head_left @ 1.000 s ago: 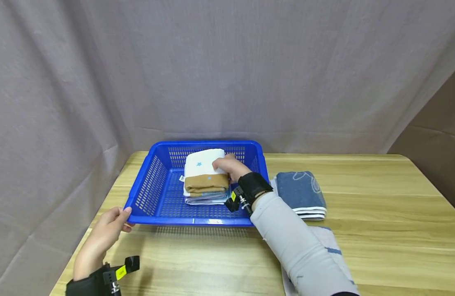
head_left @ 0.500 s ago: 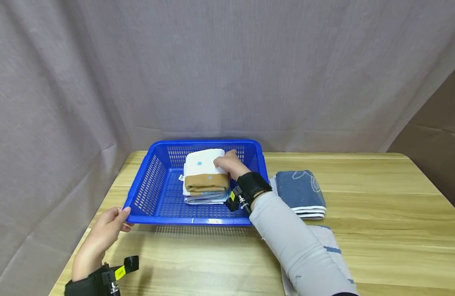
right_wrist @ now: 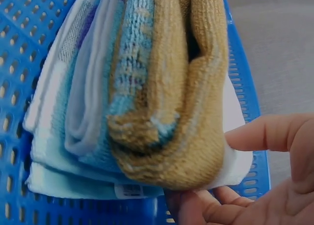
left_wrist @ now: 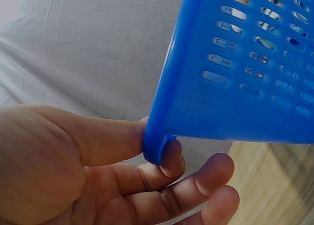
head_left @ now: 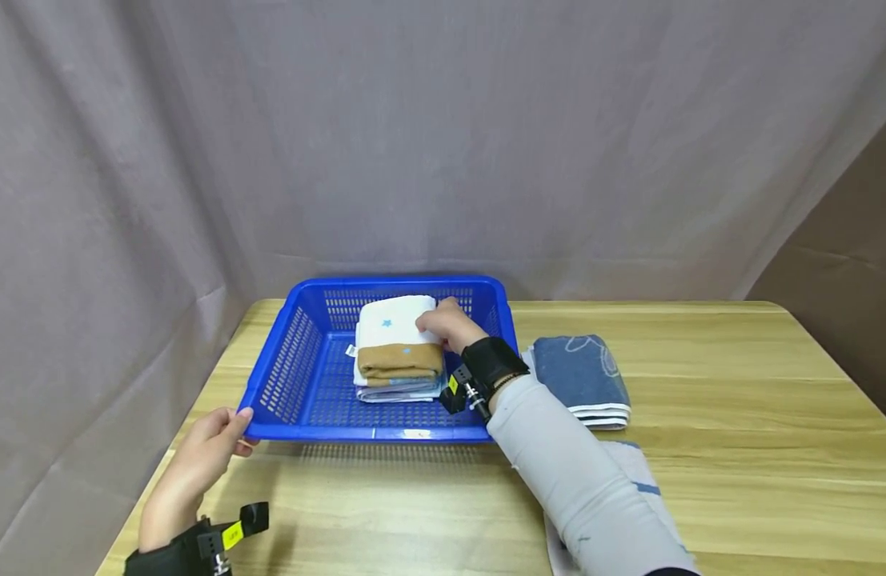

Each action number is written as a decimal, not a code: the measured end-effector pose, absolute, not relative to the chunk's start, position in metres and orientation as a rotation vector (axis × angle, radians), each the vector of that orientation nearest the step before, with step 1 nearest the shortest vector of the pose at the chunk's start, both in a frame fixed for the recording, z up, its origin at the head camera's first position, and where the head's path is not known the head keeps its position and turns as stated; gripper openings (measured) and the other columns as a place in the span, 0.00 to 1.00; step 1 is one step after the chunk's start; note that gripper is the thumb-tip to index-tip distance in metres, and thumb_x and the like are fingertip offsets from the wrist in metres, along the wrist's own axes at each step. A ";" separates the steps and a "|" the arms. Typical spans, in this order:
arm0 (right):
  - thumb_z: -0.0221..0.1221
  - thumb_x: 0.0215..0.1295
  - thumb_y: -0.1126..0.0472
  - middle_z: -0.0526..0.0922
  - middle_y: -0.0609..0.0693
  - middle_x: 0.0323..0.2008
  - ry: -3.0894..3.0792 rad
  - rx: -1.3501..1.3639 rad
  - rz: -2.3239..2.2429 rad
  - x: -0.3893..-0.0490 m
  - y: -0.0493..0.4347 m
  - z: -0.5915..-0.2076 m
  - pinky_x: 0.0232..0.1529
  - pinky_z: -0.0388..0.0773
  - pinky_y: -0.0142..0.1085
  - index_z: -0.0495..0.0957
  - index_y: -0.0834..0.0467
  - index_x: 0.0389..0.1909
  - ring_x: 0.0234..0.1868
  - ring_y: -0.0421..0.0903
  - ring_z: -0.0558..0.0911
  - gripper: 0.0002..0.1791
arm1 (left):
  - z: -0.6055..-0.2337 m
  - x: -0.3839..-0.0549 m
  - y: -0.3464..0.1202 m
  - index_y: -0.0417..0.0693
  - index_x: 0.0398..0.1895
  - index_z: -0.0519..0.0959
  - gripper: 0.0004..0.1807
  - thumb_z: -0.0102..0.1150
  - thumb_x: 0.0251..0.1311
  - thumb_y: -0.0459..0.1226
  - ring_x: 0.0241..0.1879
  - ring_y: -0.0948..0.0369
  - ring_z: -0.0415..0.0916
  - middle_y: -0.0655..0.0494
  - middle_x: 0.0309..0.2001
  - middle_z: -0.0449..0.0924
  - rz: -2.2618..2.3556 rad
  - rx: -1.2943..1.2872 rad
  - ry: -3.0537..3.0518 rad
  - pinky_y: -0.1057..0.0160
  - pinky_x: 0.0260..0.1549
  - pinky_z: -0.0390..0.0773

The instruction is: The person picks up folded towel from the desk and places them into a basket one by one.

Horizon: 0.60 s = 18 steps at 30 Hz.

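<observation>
My left hand [head_left: 205,448] pinches the near left corner of a blue plastic basket [head_left: 313,433], thumb over the rim and forefinger curled beneath it, as the left wrist view shows. Inside the basket lies a stack of folded towels. On top is a white and brown towel [head_left: 398,356] with small blue stars. My right hand [head_left: 453,324] grips this towel at its right side, thumb on the white part and the other fingers partly hidden at its lower edge. Under it, a light blue and white towel [right_wrist: 54,151] shows in the right wrist view, with a small white tag [right_wrist: 129,191].
Right of the basket, a folded dark blue towel [head_left: 579,372] with white edging lies on the wooden table [head_left: 745,416]. A pale towel with blue stripes [head_left: 640,472] lies nearer, partly covered by the right sleeve [head_left: 579,472]. Grey curtain [head_left: 443,144] hangs behind and left.
Both hands keep their holds, and the basket and towels stay where they were. Only the head view has shifted slightly.
</observation>
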State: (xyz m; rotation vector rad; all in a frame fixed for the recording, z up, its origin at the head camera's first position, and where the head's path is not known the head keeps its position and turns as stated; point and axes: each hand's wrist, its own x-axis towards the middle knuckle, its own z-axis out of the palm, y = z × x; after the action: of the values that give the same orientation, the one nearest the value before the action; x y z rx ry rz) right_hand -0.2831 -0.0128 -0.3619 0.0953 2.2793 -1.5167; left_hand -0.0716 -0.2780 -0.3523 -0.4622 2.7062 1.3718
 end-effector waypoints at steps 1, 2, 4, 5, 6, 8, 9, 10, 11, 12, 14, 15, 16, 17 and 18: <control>0.53 0.49 0.71 0.65 0.61 0.50 2.299 0.099 -1.492 -0.284 -0.012 -0.362 0.27 0.71 0.36 0.48 0.69 0.63 0.33 0.48 0.70 0.39 | -0.352 -0.071 -0.278 0.30 0.38 0.68 0.21 0.36 0.72 0.43 0.34 0.52 0.74 0.43 0.36 0.76 1.369 -0.461 2.706 0.51 0.38 0.64; 0.53 0.49 0.71 0.66 0.60 0.47 2.321 0.102 -1.467 -0.285 -0.012 -0.361 0.23 0.68 0.33 0.48 0.69 0.62 0.27 0.46 0.69 0.38 | -0.352 -0.071 -0.278 0.30 0.38 0.68 0.21 0.35 0.72 0.43 0.34 0.52 0.74 0.42 0.36 0.77 1.369 -0.459 2.706 0.51 0.38 0.63; 0.53 0.49 0.73 0.67 0.60 0.45 2.357 0.093 -1.434 -0.286 -0.011 -0.360 0.17 0.64 0.30 0.51 0.69 0.61 0.18 0.42 0.64 0.36 | -0.352 -0.072 -0.278 0.31 0.39 0.68 0.21 0.35 0.72 0.43 0.34 0.52 0.74 0.42 0.37 0.76 1.359 -0.463 2.705 0.51 0.38 0.63; 0.53 0.49 0.74 0.68 0.60 0.44 2.379 0.081 -1.420 -0.287 -0.010 -0.360 0.15 0.62 0.29 0.52 0.69 0.61 0.15 0.41 0.62 0.36 | -0.353 -0.072 -0.278 0.30 0.39 0.68 0.21 0.35 0.72 0.43 0.34 0.53 0.74 0.42 0.36 0.76 1.359 -0.463 2.706 0.51 0.38 0.63; 0.52 0.49 0.74 0.68 0.60 0.45 2.400 0.067 -1.410 -0.287 -0.009 -0.358 0.13 0.60 0.28 0.53 0.69 0.61 0.12 0.40 0.60 0.35 | -0.353 -0.073 -0.279 0.30 0.38 0.68 0.21 0.36 0.72 0.43 0.34 0.52 0.74 0.42 0.36 0.77 1.364 -0.464 2.704 0.50 0.38 0.64; 0.51 0.49 0.74 0.69 0.60 0.47 2.454 0.021 -1.385 -0.287 -0.008 -0.355 0.11 0.61 0.28 0.56 0.69 0.61 0.11 0.39 0.59 0.33 | -0.354 -0.074 -0.280 0.29 0.38 0.68 0.21 0.36 0.72 0.43 0.33 0.52 0.74 0.42 0.35 0.77 1.372 -0.463 2.703 0.49 0.39 0.65; 0.51 0.49 0.74 0.69 0.60 0.48 2.471 -0.006 -1.383 -0.286 -0.007 -0.353 0.12 0.61 0.28 0.58 0.69 0.60 0.11 0.39 0.59 0.32 | -0.355 -0.074 -0.281 0.29 0.38 0.68 0.22 0.36 0.72 0.43 0.33 0.52 0.75 0.43 0.35 0.77 1.366 -0.468 2.702 0.49 0.39 0.66; 0.50 0.50 0.74 0.68 0.59 0.49 2.481 -0.025 -1.384 -0.284 -0.006 -0.351 0.13 0.63 0.28 0.58 0.69 0.60 0.11 0.39 0.60 0.32 | -0.355 -0.074 -0.282 0.29 0.38 0.68 0.22 0.36 0.72 0.43 0.33 0.51 0.75 0.43 0.34 0.77 1.363 -0.472 2.701 0.49 0.39 0.66; 0.50 0.51 0.73 0.69 0.58 0.49 2.483 -0.044 -1.393 -0.283 -0.005 -0.348 0.13 0.63 0.28 0.59 0.69 0.59 0.11 0.39 0.61 0.31 | -0.355 -0.074 -0.284 0.29 0.38 0.68 0.22 0.35 0.72 0.43 0.33 0.51 0.75 0.43 0.34 0.77 1.358 -0.475 2.701 0.49 0.39 0.66; 0.50 0.51 0.73 0.69 0.58 0.48 2.474 -0.064 -1.412 -0.281 -0.004 -0.345 0.14 0.63 0.29 0.59 0.68 0.59 0.12 0.40 0.61 0.30 | -0.355 -0.075 -0.285 0.29 0.38 0.68 0.22 0.35 0.72 0.44 0.33 0.51 0.75 0.42 0.34 0.77 1.353 -0.475 2.700 0.48 0.38 0.66; 0.50 0.53 0.73 0.70 0.58 0.44 2.433 -0.100 -1.465 -0.278 0.000 -0.338 0.15 0.63 0.29 0.59 0.68 0.58 0.13 0.41 0.64 0.28 | -0.355 -0.075 -0.287 0.29 0.38 0.68 0.23 0.35 0.72 0.44 0.34 0.51 0.75 0.42 0.35 0.77 1.333 -0.486 2.697 0.49 0.38 0.66; 0.50 0.54 0.73 0.70 0.58 0.43 2.405 -0.114 -1.495 -0.277 0.003 -0.334 0.16 0.63 0.29 0.58 0.67 0.59 0.14 0.42 0.66 0.28 | -0.355 -0.075 -0.288 0.29 0.38 0.68 0.23 0.34 0.72 0.44 0.34 0.52 0.75 0.42 0.36 0.77 1.327 -0.489 2.696 0.50 0.37 0.65; 0.51 0.56 0.72 0.70 0.58 0.41 2.388 -0.131 -1.518 -0.276 0.005 -0.330 0.16 0.63 0.29 0.58 0.66 0.59 0.16 0.43 0.69 0.27 | -0.355 -0.076 -0.289 0.30 0.38 0.68 0.23 0.34 0.72 0.44 0.34 0.52 0.75 0.42 0.35 0.77 1.325 -0.492 2.696 0.51 0.36 0.65; 0.51 0.57 0.71 0.71 0.58 0.40 2.374 -0.151 -1.540 -0.275 0.008 -0.326 0.15 0.63 0.29 0.59 0.65 0.59 0.17 0.44 0.71 0.27 | -0.355 -0.077 -0.290 0.30 0.38 0.69 0.23 0.34 0.72 0.44 0.33 0.53 0.75 0.43 0.35 0.77 1.324 -0.491 2.699 0.51 0.36 0.65; 0.51 0.57 0.71 0.72 0.58 0.39 2.369 -0.173 -1.559 -0.275 0.012 -0.321 0.16 0.63 0.29 0.59 0.65 0.59 0.19 0.45 0.73 0.26 | -0.355 -0.077 -0.291 0.30 0.38 0.69 0.23 0.34 0.72 0.44 0.33 0.54 0.74 0.43 0.35 0.77 1.325 -0.490 2.700 0.52 0.35 0.64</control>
State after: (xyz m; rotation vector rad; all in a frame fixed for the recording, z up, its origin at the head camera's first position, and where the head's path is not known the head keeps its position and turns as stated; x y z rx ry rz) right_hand -0.2750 0.0117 -0.3212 -0.1730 2.3688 -1.5585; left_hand -0.0772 -0.2906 -0.3548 -0.4905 2.6996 1.3249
